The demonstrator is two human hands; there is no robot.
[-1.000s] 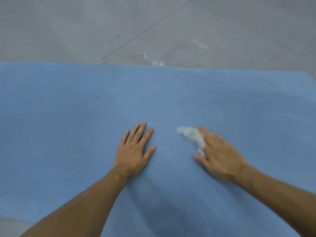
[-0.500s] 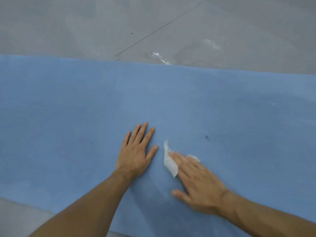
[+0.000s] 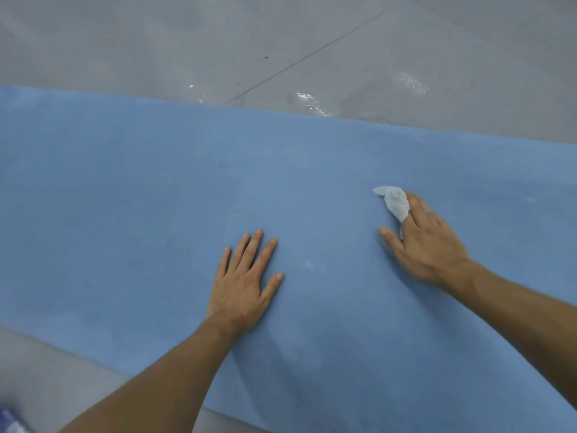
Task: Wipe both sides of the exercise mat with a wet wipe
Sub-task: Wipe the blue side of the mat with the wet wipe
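A blue exercise mat point(image 3: 131, 195) lies flat on the floor and fills most of the head view. My left hand point(image 3: 243, 282) rests flat on it near the middle, fingers spread and straight. My right hand point(image 3: 427, 242) is to the right of it, palm down, with straight fingers pressing a crumpled white wet wipe point(image 3: 395, 201) onto the mat. The wipe sticks out beyond the fingertips; part of it is hidden under the hand.
Grey tiled floor point(image 3: 218, 42) runs beyond the mat's far edge, with wet glints point(image 3: 309, 103) close to that edge. A strip of floor point(image 3: 56, 370) shows at the near left, and a blurred blue-white object point(image 3: 9, 420) sits in the bottom left corner.
My right hand has swept the wipe from beside my left hand out to the right and farther away. My left hand has stayed planted on the mat. The view has shifted slightly.
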